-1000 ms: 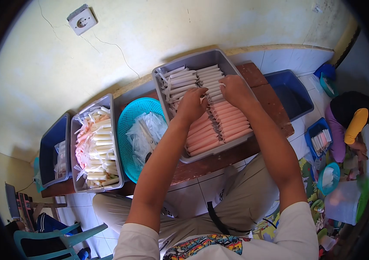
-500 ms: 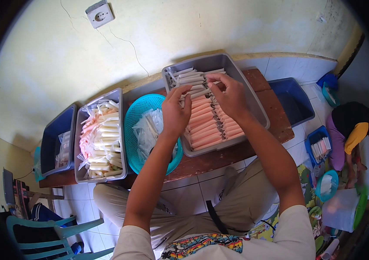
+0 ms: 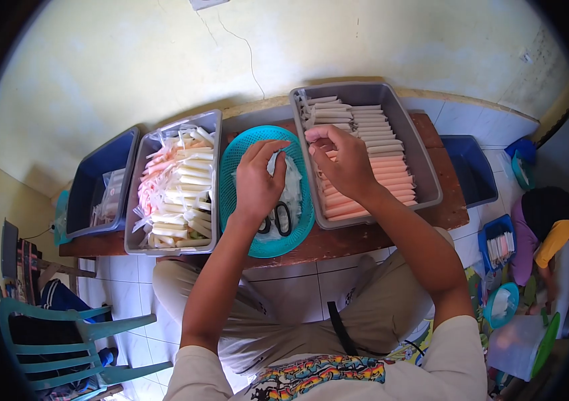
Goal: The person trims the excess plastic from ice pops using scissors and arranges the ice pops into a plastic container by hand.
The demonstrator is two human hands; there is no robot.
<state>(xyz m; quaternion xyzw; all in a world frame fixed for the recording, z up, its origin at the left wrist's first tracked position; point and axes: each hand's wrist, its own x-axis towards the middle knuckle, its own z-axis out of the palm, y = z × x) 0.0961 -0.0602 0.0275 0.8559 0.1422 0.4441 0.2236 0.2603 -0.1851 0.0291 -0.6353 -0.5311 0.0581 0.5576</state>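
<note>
My left hand (image 3: 261,177) hovers over a turquoise mesh basket (image 3: 236,147), fingers curved and thumb apart, with nothing visible in it. Inside the basket lie clear plastic pieces (image 3: 292,180) and scissors with black handles (image 3: 284,219), partly covered by my left hand and wrist. My right hand (image 3: 344,160) is above the left side of a grey tray (image 3: 424,157), its fingers bent and the thumb separate; I see nothing held. Rows of filled plastic tubes fill that tray: pinkish-orange ones (image 3: 391,177) nearer me and whitish ones (image 3: 371,123) toward the wall.
Left of the basket, a second grey tray (image 3: 215,180) holds pale yellow and pink tubes. Beyond it stands a dark blue tray (image 3: 130,150) with packets. All rest on a wooden bench (image 3: 455,177). A green chair (image 3: 50,341) is at lower left. Another person (image 3: 541,227) bends at far right.
Both hands have moved from over the tubes toward the basket, the left now above it. The scissors' handles have come into sight. My view has shifted, so the containers appear farther right.
</note>
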